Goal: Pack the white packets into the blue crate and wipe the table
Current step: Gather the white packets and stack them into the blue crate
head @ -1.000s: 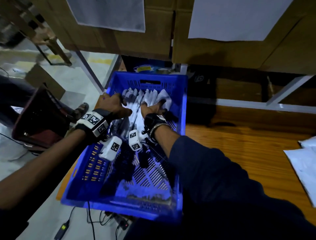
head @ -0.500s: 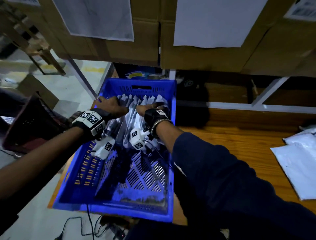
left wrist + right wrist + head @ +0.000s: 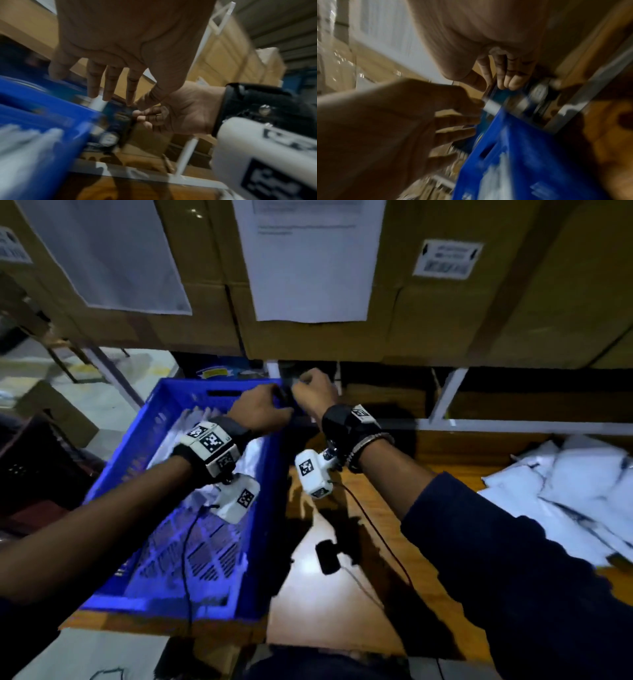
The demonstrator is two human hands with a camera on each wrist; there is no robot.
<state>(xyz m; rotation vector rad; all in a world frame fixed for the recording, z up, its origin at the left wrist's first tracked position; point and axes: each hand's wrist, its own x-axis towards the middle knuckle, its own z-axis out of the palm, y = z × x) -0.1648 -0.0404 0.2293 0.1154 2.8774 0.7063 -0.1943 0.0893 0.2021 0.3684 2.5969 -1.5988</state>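
The blue crate (image 3: 113, 477) stands on the left end of the wooden table (image 3: 342, 594), with white packets (image 3: 178, 436) leaning at its far end. More white packets (image 3: 565, 491) lie heaped on the table at the right. Both hands are over the crate's far right corner. In the blurred wrist views a dark blue object (image 3: 120, 119) with a white end sits just behind the crate (image 3: 42, 108). My left hand (image 3: 111, 88) touches it with straight fingers. My right hand (image 3: 508, 79) curls its fingers onto the same dark blue object (image 3: 513, 100).
Large cardboard boxes (image 3: 428, 330) with paper sheets fill the shelf ahead. A white shelf frame (image 3: 445, 395) runs behind the table. A small black device (image 3: 327, 556) with a cable lies on the table beside the crate. Floor and a dark chair lie to the left.
Both hands have left the packets inside the crate and moved up and right to its far right corner. The head view has swung right, showing more of the packet heap.
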